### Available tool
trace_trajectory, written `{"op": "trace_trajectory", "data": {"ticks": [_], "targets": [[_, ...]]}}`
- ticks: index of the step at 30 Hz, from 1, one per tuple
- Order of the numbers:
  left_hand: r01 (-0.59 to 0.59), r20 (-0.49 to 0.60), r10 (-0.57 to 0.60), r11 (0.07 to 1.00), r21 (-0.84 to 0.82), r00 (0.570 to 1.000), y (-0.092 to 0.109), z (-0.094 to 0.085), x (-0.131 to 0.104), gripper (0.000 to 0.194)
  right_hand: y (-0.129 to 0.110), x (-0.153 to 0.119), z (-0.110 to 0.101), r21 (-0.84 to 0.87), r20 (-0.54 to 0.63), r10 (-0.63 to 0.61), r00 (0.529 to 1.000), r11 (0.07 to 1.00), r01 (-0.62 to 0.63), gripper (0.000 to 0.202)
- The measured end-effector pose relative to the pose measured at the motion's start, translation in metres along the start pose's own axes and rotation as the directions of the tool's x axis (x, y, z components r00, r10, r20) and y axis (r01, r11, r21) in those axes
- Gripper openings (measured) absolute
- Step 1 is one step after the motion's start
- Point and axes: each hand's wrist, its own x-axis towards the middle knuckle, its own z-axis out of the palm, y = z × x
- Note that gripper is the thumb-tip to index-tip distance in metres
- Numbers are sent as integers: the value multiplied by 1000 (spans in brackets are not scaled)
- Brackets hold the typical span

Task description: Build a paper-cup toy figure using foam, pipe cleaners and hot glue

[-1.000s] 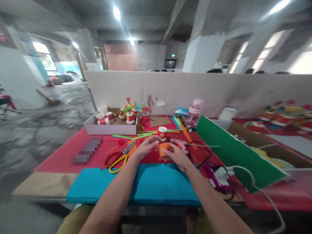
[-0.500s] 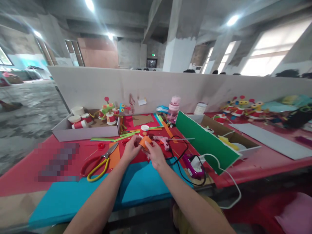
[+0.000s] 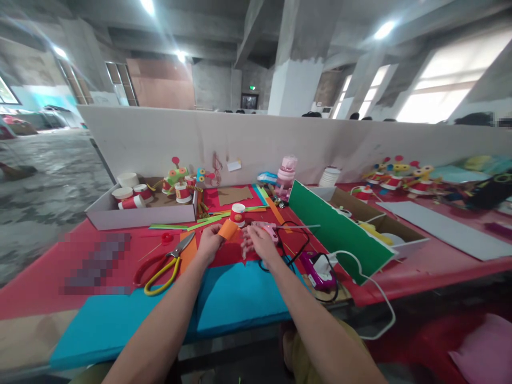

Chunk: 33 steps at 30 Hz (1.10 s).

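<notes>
My left hand (image 3: pixel 209 244) is closed on one end of a curled piece of orange paper (image 3: pixel 228 230), holding it above the red tabletop. My right hand (image 3: pixel 258 241) is off the paper, its fingers apart and pointing left. Just behind that hand lies a pink glue gun (image 3: pixel 270 229), partly hidden by it. Beyond the orange piece, a red and white paper cup (image 3: pixel 238 214) stands upside down. To the left, scissors (image 3: pixel 173 262) with red and yellow handles rest beside a flat orange sheet (image 3: pixel 189 250).
Nearest me is a blue board (image 3: pixel 240 298). A white box (image 3: pixel 148 217) with paper cups stands left, and a green-sided box (image 3: pixel 332 229) right. A purple power socket (image 3: pixel 319 272) has black and white cables around it. Colored paper strips (image 3: pixel 212 220) lie behind.
My right hand has let go of the orange paper and moved slightly right, toward the glue gun. The left hand has drawn the paper a little left.
</notes>
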Motion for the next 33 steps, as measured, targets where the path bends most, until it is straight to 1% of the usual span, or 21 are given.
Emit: {"op": "trace_trajectory", "data": {"ticks": [1,2,3,4,5,7,9,12,15,18,20,22,23,24,26,27,28,29,30,32,33], "targets": [[10,-4,-10,1000,-21,1000,0,-1,1,14,-4,2,-13,-172,-35,-93,995,981,86,31],[29,-8,-30,999,-41,1000,1,-2,1,15,-7,5,-28,-361,-74,-188,979,920,149,30],[56,-9,-56,997,-57,998,1,-4,2,16,-9,7,-42,-546,-125,-260,958,824,152,29],[85,-8,-85,994,-70,996,2,-5,3,18,-10,10,-55,-697,-155,-278,948,711,94,29],[112,-3,-113,991,-79,994,3,-6,3,19,-10,12,-66,-792,-185,-265,946,611,16,28],[153,13,-152,985,-84,988,4,-8,4,19,-4,16,-80,-878,-219,-168,961,463,-119,31],[164,24,-162,983,-83,986,4,-10,4,17,5,21,-84,-902,-219,-50,975,390,-183,33],[167,25,-166,982,-88,986,2,-10,4,13,17,26,-78,-905,-221,55,974,361,-226,40],[169,16,-168,981,-91,986,0,-11,5,12,18,27,-69,-901,-242,82,967,350,-256,41],[184,13,-183,979,-93,983,1,-12,6,11,9,22,-62,-896,-267,31,963,360,-260,41],[193,17,-192,976,-100,981,2,-13,6,9,1,17,-60,-878,-299,-29,954,400,-263,41],[199,21,-198,973,-113,980,3,-13,6,9,-8,12,-60,-830,-322,-70,944,500,-246,38],[202,22,-200,972,-121,979,3,-13,7,11,-11,10,-61,-783,-313,-81,946,586,-209,36],[204,22,-203,970,-129,979,4,-13,7,14,-14,7,-62,-705,-287,-95,953,694,-143,35],[208,23,-207,967,-147,978,4,-14,7,16,-20,2,-63,-435,-214,-151,965,899,44,35],[209,26,-208,965,-156,978,4,-15,6,15,-23,0,-62,-260,-181,-177,967,957,126,38],[210,32,-208,964,-162,978,4,-15,6,15,-26,-3,-61,-86,-153,-186,971,981,175,40],[209,40,-205,963,-168,978,5,-16,6,14,-30,-6,-59,67,-115,-172,978,981,180,42],[208,50,-202,963,-171,978,5,-17,6,14,-33,-9,-56,187,-57,-135,989,972,143,43],[206,71,-196,963,-174,978,5,-19,5,14,-38,-15,-50,312,128,-35,991,950,-7,49],[204,77,-194,963,-173,978,5,-19,5,14,-40,-18,-47,325,228,8,974,942,-83,53]]}}
